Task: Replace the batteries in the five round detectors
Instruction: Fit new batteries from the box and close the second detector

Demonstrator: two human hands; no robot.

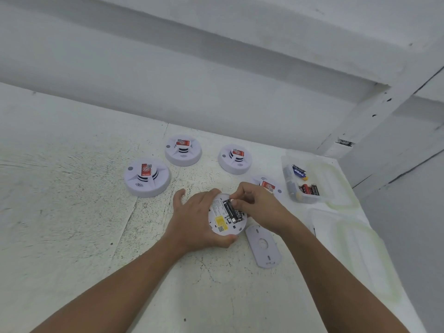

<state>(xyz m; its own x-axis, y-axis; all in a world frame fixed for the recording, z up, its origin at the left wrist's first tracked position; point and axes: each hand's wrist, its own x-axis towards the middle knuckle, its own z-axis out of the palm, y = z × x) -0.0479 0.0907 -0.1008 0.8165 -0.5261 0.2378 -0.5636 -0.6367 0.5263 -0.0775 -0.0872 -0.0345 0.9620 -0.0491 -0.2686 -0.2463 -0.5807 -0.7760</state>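
Bare workroom, scuffed white table, plain wall

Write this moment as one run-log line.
left hand: holds upturned detector | right hand: pinches battery in its bay | cover: off, lying beside detector

red stickers with round white logo and square code on four detectors, yellow sticker and square code on upturned detector, battery lettering too blurred to read

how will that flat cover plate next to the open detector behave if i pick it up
The cover plate looks thin, moulded plastic: probably light and fairly stiff. It lies flat on the table, so it would likely slide, not roll, when pushed.
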